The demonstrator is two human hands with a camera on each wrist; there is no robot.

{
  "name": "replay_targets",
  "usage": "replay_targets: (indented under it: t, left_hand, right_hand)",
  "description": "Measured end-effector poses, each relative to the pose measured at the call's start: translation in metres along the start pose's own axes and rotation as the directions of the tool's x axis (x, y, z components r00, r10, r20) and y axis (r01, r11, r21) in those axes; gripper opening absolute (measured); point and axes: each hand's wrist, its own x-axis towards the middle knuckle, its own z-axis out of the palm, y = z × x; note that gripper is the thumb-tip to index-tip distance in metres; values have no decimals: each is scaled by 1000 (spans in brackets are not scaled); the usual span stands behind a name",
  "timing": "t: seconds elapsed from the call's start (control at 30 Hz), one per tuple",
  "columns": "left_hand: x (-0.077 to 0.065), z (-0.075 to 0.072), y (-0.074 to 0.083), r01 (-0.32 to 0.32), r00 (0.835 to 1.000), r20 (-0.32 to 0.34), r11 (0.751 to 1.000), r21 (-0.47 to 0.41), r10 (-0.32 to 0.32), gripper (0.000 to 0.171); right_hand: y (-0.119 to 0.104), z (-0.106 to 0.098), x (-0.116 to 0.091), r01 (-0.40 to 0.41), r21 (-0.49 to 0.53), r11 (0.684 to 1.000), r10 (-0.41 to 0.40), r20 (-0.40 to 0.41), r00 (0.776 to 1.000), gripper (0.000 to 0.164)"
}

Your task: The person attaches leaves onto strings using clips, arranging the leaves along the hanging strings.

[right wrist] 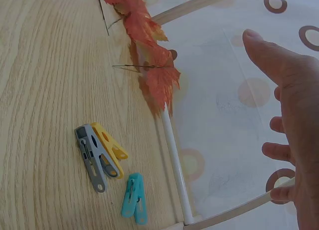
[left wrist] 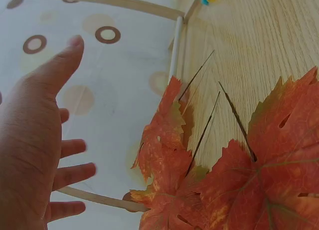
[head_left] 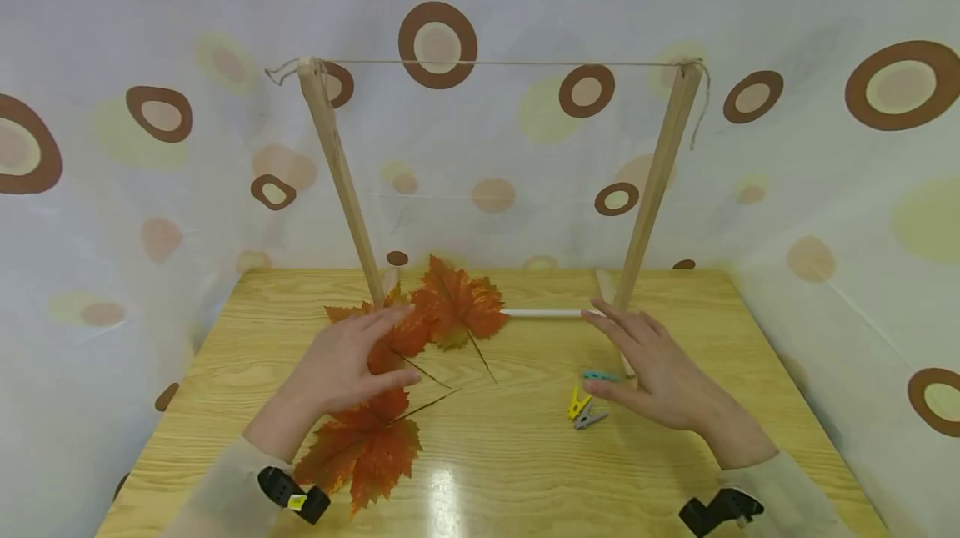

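Note:
My left hand (head_left: 348, 363) hovers with spread fingers above several orange-red artificial maple leaves (head_left: 367, 446) on the left of the table. Thin dark stems (left wrist: 203, 132) stick out from the leaves toward the middle. Over on the right, my right hand (head_left: 652, 367) is held in the air, fingers apart and holding nothing. Beside and below it lie three clothespins: a yellow one (right wrist: 110, 142), a grey one (right wrist: 90, 157) and a teal one (right wrist: 133, 197). The yellow and grey clothespins touch each other.
Two wooden posts (head_left: 341, 171) stand at the back, leaning outward, with a thin string (head_left: 510, 63) tied between their tops. A white rod (head_left: 543, 314) joins them low down. Patterned cloth (head_left: 495, 146) hangs behind the wooden table (head_left: 510, 471).

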Motion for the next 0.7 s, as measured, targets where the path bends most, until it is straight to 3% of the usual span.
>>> replay_targets:
  t: [0.27, 0.53, 0.7]
  left_hand:
    - [0, 12, 2, 45, 993, 114, 996, -76, -36, 87]
    - [2, 25, 1, 48, 986, 166, 991, -123, -27, 86]
    - [2, 36, 2, 58, 987, 158, 988, -144, -35, 83]
  right_hand:
    - [5, 7, -8, 5, 73, 997, -6, 10, 1000, 81]
    - [12, 22, -19, 26, 165, 986, -25, -4, 1000, 80]
    - [15, 30, -26, 16, 229, 973, -15, -6, 1000, 75]
